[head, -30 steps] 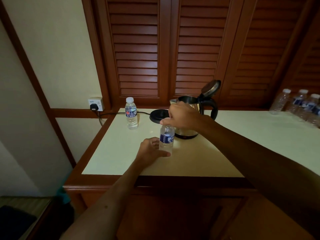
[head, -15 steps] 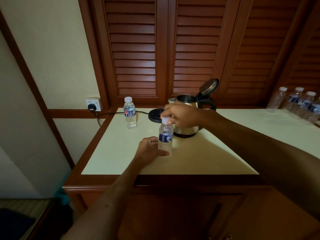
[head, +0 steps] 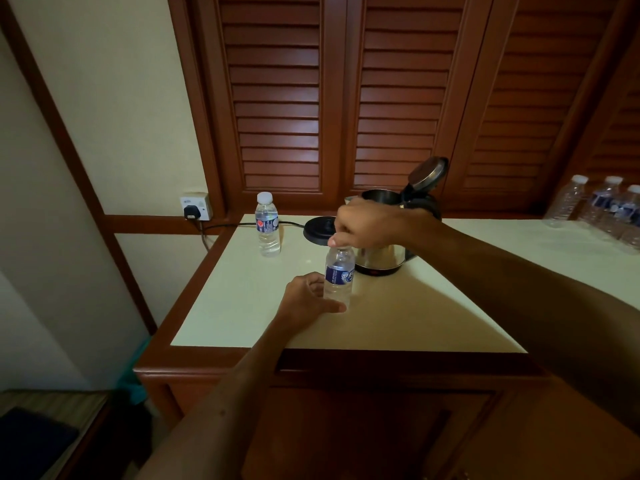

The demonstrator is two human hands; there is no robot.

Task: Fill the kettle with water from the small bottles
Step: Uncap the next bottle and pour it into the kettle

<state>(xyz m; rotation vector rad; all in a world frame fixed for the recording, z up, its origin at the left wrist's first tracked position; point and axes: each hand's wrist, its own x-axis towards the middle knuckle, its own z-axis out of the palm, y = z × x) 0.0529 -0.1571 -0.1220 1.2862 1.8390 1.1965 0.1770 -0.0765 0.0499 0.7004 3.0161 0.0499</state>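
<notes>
A small clear water bottle (head: pixel 339 275) with a blue label stands upright on the cream counter (head: pixel 242 292). My left hand (head: pixel 306 299) grips its lower body from the left. My right hand (head: pixel 367 223) comes from above and its fingers curl round the cap, which they hide. Just behind stands the steel kettle (head: pixel 379 254), its lid (head: pixel 427 173) tipped open, off its black base (head: pixel 318 230). A second capped bottle (head: pixel 267 225) stands at the back left.
Several more small bottles (head: pixel 602 209) stand at the far right of the counter. A power cord runs from the base to a wall socket (head: pixel 196 206) at the left. Louvred wooden doors close off the back. The counter's front edge is wooden trim.
The view shifted slightly. My right hand stays on the cap and has turned a little; my left hand keeps holding the bottle in the same place.
</notes>
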